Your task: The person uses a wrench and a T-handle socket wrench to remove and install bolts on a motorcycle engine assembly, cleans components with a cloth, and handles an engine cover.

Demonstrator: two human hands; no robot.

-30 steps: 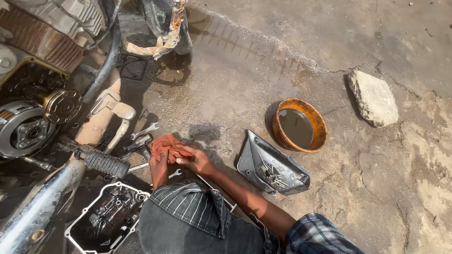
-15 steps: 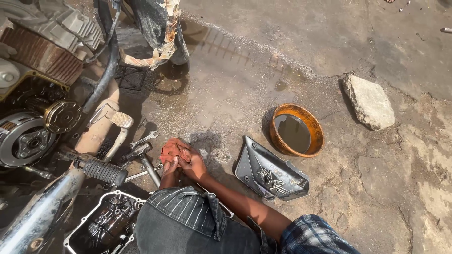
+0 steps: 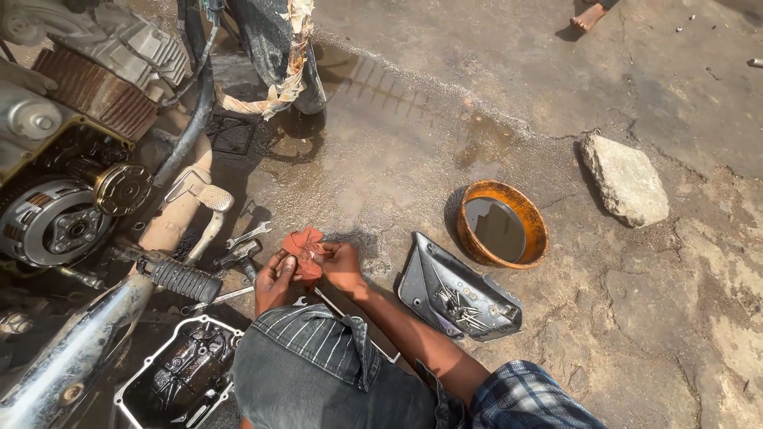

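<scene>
Both hands are gripping a crumpled red-orange cloth rag (image 3: 305, 246) above wet, oil-stained concrete ground (image 3: 413, 151): the left hand (image 3: 274, 280) and right hand (image 3: 340, 264) are closing fingers around it. An open motorcycle engine (image 3: 67, 187) is standing far left; a round orange metal bowl of dark oil (image 3: 501, 224) is sitting right.

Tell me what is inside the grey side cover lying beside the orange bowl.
Inside the grey side cover lies a loose pile of bolts and screws. Whatever is beneath the cover on the ground is hidden.
</scene>
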